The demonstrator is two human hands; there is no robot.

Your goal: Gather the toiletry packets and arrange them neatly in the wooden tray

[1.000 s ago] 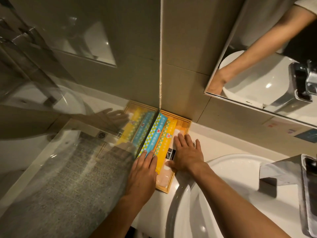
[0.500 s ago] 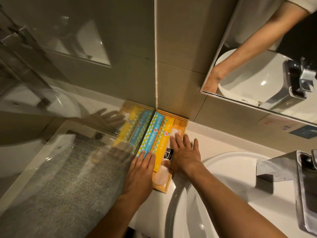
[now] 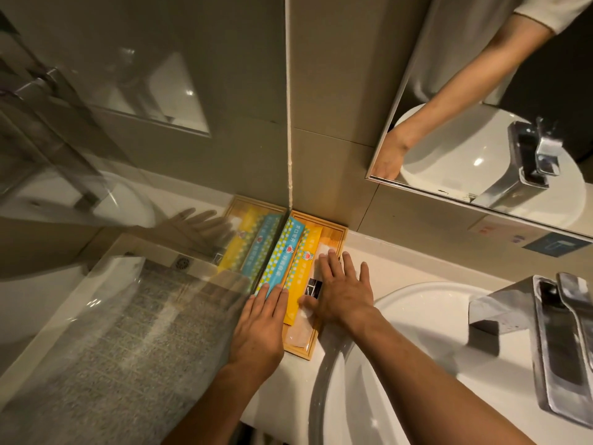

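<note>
A wooden tray (image 3: 340, 232) sits in the counter's back corner against the tiled wall. In it lie a blue packet (image 3: 284, 252), a yellow packet (image 3: 301, 271) and a pale clear packet (image 3: 300, 335) side by side lengthwise. My left hand (image 3: 260, 326) lies flat, fingers together, on the near end of the blue packet. My right hand (image 3: 345, 290) lies flat with fingers spread over the tray's right side, covering a clear packet with a black label (image 3: 313, 289). Neither hand grips anything.
A white basin (image 3: 417, 348) lies right of the tray, with a chrome faucet (image 3: 552, 342) at far right. A glass partition (image 3: 128, 300) stands immediately left and mirrors the tray. A wall mirror (image 3: 481, 123) hangs above the counter.
Both hands stay pressed on the packets; the right hand has slid slightly toward the wall. The view has shifted a little.
</note>
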